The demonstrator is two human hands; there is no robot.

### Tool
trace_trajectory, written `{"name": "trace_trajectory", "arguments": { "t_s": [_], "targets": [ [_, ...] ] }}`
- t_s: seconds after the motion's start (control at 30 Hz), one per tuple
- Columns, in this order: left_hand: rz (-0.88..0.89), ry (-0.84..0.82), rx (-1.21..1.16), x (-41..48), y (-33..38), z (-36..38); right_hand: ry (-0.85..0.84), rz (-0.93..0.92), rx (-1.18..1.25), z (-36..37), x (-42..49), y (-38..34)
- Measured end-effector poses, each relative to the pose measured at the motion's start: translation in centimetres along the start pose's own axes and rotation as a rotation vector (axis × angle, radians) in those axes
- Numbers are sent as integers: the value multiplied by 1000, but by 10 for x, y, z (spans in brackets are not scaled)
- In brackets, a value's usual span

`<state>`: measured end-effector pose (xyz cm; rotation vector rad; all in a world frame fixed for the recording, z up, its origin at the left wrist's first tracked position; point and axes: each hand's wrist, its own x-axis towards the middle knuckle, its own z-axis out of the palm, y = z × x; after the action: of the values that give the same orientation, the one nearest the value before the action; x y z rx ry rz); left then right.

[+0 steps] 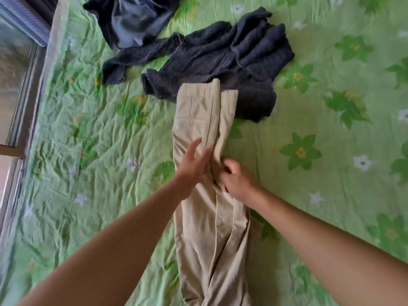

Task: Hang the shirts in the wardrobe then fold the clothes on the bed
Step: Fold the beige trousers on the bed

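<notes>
Beige trousers (pixel 205 120) lie lengthwise on the green floral bed sheet (pixel 320 173), legs stacked one on the other, cuffs at the far end. My left hand (pixel 193 164) rests flat on the trousers' middle with fingers spread. My right hand (pixel 235 177) is curled at the right edge of the same spot, pinching the beige fabric. Beyond the cuffs lies a crumpled dark navy knit sweater (pixel 220 56). A dark blue-grey garment (pixel 132 21) is heaped at the far left of the bed.
The bed's left edge (pixel 50 69) runs along a window with a metal frame (pixel 22 89). The sheet is wrinkled on the left side and smoother on the right.
</notes>
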<state>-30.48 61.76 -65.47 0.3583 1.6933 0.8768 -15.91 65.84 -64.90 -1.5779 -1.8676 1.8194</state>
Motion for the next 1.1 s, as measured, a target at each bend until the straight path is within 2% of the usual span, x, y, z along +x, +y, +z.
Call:
{"name": "trace_trajectory", "arguments": {
  "t_s": [0.07, 0.13, 0.23, 0.3, 0.37, 0.47, 0.57, 0.63, 0.7, 0.9, 1.0, 1.1],
  "targets": [
    [61, -21, -17, -19, -5, -15, 4, -44, 52, -2, -20, -15],
    [111, -30, -18, -42, -3, -26, 85, -17, 286, -5, -28, -40],
    [162, -42, 42, -78, 12, -33, 306, 126, 623, -11, -27, -75],
    [210, -18, 119, -103, 27, -37, 335, 211, 676, -20, -37, -92],
    [256, -92, 153, -131, 46, -40, 251, 234, 560, -30, -57, -107],
    [224, -247, 107, -174, 72, -38, 140, 180, 332, -34, -97, -130],
    [156, -156, -98, -208, 90, -31, 108, 71, 237, -30, -144, -151],
    [163, -76, -121, -228, 98, -31, 95, 13, 223, -28, -174, -161],
    [221, -86, -92, -250, 110, -33, 135, -58, 191, -30, -201, -171],
    [303, -153, 65, -317, 150, -50, 290, -243, -174, -55, -265, -210],
    [386, -212, 121, -351, 179, -62, 398, -399, -314, -79, -299, -241],
    [526, -136, 235, -376, 210, -78, 487, -488, -408, -110, -332, -270]
  ]
}}
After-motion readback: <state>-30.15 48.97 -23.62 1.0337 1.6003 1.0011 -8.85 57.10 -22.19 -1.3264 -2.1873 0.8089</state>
